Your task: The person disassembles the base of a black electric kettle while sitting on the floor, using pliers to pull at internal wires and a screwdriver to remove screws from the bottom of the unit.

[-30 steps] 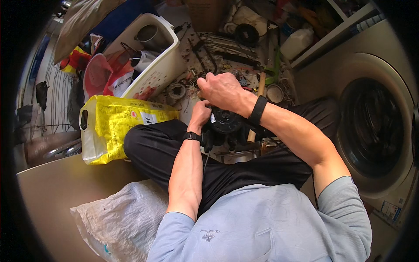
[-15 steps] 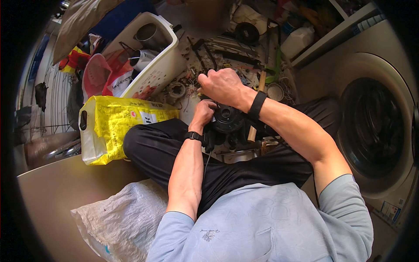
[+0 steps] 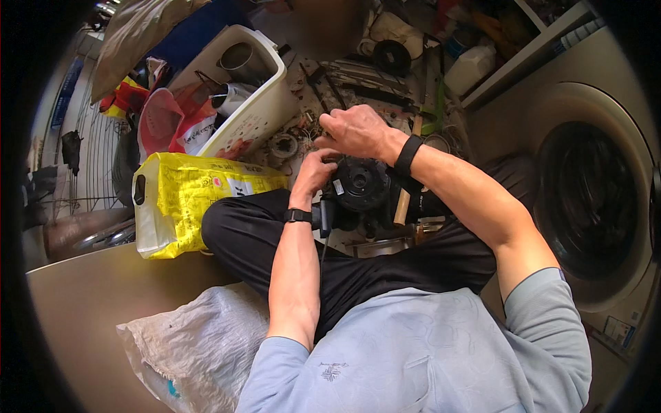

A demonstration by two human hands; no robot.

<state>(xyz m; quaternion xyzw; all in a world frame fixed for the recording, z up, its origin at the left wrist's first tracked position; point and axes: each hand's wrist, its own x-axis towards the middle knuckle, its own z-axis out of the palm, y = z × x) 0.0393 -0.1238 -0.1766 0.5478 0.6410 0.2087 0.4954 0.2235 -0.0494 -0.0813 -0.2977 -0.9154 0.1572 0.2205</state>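
Between my bent legs sits a black machine with a round housing (image 3: 359, 180), a white label and a grey cord. My right hand (image 3: 354, 132) is bent over its far side, fingers curled; what they hold is too small to make out. My left hand (image 3: 313, 172) is just below it, at the housing's upper left, fingers curled toward the same spot; its fingertips are unclear. A wooden handle (image 3: 403, 206) lies to the right of the housing. Small parts, wires and a round metal ring (image 3: 284, 146) lie beyond, on the cluttered floor.
A white tub (image 3: 258, 113) of assorted items and a yellow bag (image 3: 179, 213) are at left. A white woven sack (image 3: 193, 344) lies at lower left. Metal bars (image 3: 372, 89) lie ahead. A front-loading washer (image 3: 589, 199) stands close at right, below a shelf frame (image 3: 523, 51) with containers.
My left hand has risen slightly and shifted left, showing more of the round housing and a dark part beside my wrist. My right hand has moved slightly up and right.
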